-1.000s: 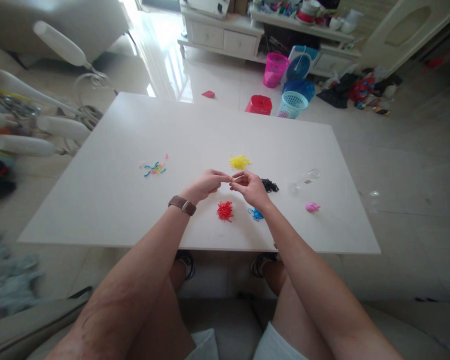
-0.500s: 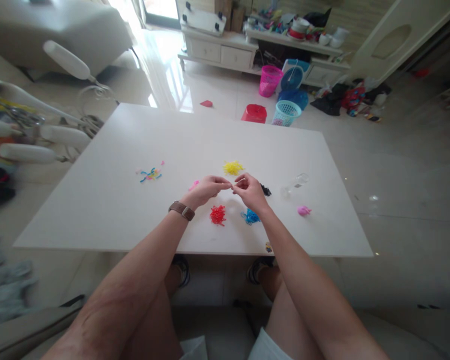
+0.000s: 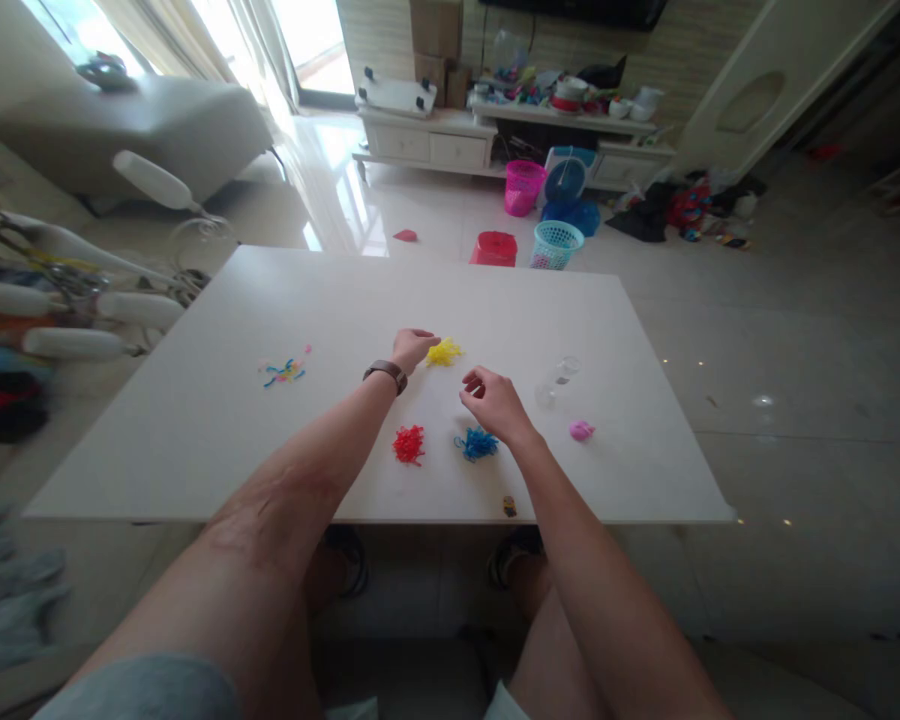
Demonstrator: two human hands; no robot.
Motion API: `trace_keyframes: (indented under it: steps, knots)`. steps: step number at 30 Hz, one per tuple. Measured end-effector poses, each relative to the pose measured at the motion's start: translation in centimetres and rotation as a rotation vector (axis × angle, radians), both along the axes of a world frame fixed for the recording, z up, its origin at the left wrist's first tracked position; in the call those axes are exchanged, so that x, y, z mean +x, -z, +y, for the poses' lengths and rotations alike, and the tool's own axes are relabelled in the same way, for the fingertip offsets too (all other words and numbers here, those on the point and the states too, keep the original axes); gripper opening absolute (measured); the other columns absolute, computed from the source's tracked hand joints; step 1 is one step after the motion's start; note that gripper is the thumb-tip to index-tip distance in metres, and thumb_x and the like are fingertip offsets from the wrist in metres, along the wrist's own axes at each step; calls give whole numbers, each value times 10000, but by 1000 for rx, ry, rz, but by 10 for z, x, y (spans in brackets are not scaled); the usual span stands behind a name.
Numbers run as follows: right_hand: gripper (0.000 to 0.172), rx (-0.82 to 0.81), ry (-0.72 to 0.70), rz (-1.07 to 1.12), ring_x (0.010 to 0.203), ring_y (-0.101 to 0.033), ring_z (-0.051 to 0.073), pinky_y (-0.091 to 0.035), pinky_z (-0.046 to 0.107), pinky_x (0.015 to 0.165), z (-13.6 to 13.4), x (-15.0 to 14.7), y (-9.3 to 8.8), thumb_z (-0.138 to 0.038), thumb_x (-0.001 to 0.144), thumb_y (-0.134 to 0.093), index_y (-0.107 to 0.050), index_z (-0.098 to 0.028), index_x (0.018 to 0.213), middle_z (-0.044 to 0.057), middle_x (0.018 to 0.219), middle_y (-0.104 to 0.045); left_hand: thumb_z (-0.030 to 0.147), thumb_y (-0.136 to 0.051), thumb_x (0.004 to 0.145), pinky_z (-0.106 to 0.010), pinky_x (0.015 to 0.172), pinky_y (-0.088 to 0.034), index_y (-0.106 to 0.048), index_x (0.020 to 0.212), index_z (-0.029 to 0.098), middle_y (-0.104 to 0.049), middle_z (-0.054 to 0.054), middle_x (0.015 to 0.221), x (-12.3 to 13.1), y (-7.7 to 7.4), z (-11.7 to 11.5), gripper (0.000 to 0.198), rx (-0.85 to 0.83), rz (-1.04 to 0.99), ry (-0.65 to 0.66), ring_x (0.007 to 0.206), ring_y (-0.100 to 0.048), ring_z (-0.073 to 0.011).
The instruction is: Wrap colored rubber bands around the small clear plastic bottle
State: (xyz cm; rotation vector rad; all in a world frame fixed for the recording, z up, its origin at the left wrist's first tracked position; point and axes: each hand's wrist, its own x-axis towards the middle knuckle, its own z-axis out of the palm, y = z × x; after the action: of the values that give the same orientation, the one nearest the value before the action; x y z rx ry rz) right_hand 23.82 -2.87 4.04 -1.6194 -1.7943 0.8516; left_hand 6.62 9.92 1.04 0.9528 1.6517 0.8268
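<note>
My left hand (image 3: 414, 347) reaches to the left edge of a pile of small yellow pieces (image 3: 444, 353), thumb and fingers drawn together. Whatever they pinch is too small to make out. My right hand (image 3: 491, 398) hovers nearer me, its fingers loosely curled with a gap before the thumb, and nothing shows in it. Below it lies a heap of blue band-like pieces (image 3: 478, 443). A similar red heap (image 3: 409, 446) sits to the left of the blue one. Farther left is a small scatter of mixed-colour pieces (image 3: 283, 373).
On the white table (image 3: 330, 300), a clear plastic container (image 3: 559, 380) and a pink toy (image 3: 582, 431) lie at right. A small yellow-and-dark figure (image 3: 509, 506) is by the front edge. Beyond the table stand a red stool-like object (image 3: 494, 248) and a light-blue basket (image 3: 556, 245).
My hands, earlier together at the fingertips, have come apart. The left went to the yellow pile; the right drew back slightly. Black and pink pieces are now hidden. The view has tilted up.
</note>
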Motion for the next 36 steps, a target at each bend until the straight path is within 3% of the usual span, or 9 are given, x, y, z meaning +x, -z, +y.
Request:
trace_keyframes:
  steps: [3,6,10,12,14,20,26,31,36]
  knots:
    - [81,15,4,-24,705,-647,138,-487,260,710,2,7,0,-175,814,-653,-675,-208,885,12,827,-719,302,-769,806,-196,467,-285,-684,968,134,-420,73,516,0,-6,-1,249,-89,-138,-32,463,-355,-76]
    - [66,38,29,-33,714,-640,142,-476,260,710,3,11,-2,-168,819,-647,-686,-207,856,10,802,-719,356,-522,977,-181,470,-403,-668,1017,93,-498,3,585,-5,-17,-16,304,-161,-357,-27,488,-472,-97]
    - [68,59,54,18,698,-641,142,-484,268,726,2,12,-6,-175,850,-636,-693,-201,825,10,788,-721,316,-373,1023,-240,702,-597,-638,1179,4,-694,-195,914,-7,-33,-55,438,-257,-903,-56,818,-717,-188]
    - [64,98,32,52,704,-640,140,-491,269,738,0,9,-8,-179,864,-645,-704,-194,844,16,813,-722,296,-372,1020,-282,803,-615,-623,1236,-9,-711,-225,1011,-4,-37,-77,450,-247,-1015,-56,936,-732,-220]
    - [58,172,-28,57,751,-638,144,-494,270,761,-2,6,-9,-176,868,-666,-720,-189,883,24,855,-714,273,-375,1016,-298,835,-613,-625,1246,-17,-719,-217,1004,0,-39,-97,447,-247,-1078,-44,921,-729,-217]
    - [70,222,-194,-55,876,-606,174,-474,298,837,-5,0,-1,-145,844,-742,-770,-197,880,31,866,-645,198,-436,972,-250,646,-572,-686,1158,-11,-693,-132,777,12,-26,-119,376,-302,-1165,-6,688,-659,-163]
    - [100,194,-136,-29,797,-628,162,-494,300,797,2,-2,2,-120,823,-739,-761,-201,768,22,824,-662,-51,-455,844,-215,764,-590,-715,1039,0,-735,-128,845,8,-15,-111,329,-318,-1139,61,739,-698,-130]
    - [46,137,-28,168,739,-659,155,-530,293,747,16,-15,3,-177,770,-792,-763,-212,764,12,827,-696,-37,-459,890,-203,817,-600,-731,986,37,-758,-134,913,-5,-15,-101,298,-270,-1063,60,817,-730,-134]
    - [153,91,-24,180,703,-638,160,-522,301,713,31,-32,9,-288,709,-839,-720,-200,671,9,763,-685,-37,-516,882,-200,833,-605,-725,982,53,-754,-118,885,-21,-15,-94,249,-221,-988,-13,782,-723,-120]
